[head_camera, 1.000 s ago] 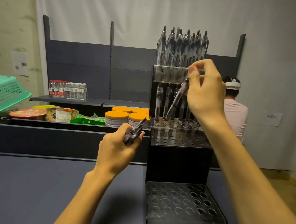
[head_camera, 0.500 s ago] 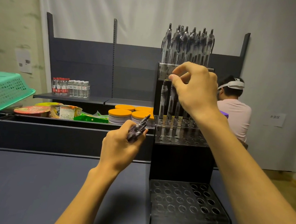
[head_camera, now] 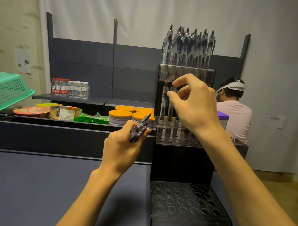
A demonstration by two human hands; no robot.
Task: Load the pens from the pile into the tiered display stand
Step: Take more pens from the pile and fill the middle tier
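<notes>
L hand (head_camera: 123, 146) grips pen bundle (head_camera: 140, 128); R hand (head_camera: 194, 106), fingers loosely curled, grasps nothing, at mid-tier pens (head_camera: 167, 103) of display stand (head_camera: 181, 163).

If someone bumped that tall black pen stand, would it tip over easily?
Possibly. The display stand is tall and narrow, and its full top tier of pens puts weight high up. Its empty bottom tier juts forward, which probably steadies it against falling forwards; sideways looks riskier.

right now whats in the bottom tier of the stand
Nothing: the bottom tier shows only empty holes. Pens stand in the middle tier, though the right hand covers part of that row.
</notes>
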